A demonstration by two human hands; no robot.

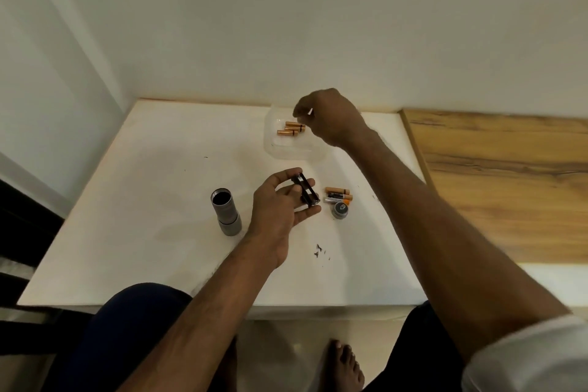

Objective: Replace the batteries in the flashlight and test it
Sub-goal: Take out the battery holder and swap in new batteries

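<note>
The grey flashlight body [225, 211] lies on the white table [152, 188] with its open end facing up and back. My left hand [280, 207] holds the black battery holder [306, 189] between thumb and fingers; the holder looks empty. Right of it lie three batteries [338, 195] and the grey tail cap [340, 209]. My right hand [327, 116] hovers over a clear plastic tray [288, 149] holding several copper-coloured batteries [291, 129]. Its fingers are curled downward just above them; whether they pinch anything is unclear.
A wooden surface [509, 175] adjoins the table on the right. White walls stand behind and to the left. Small dark specks [319, 250] lie near the table's front. My knees and a bare foot [345, 366] show below the table edge.
</note>
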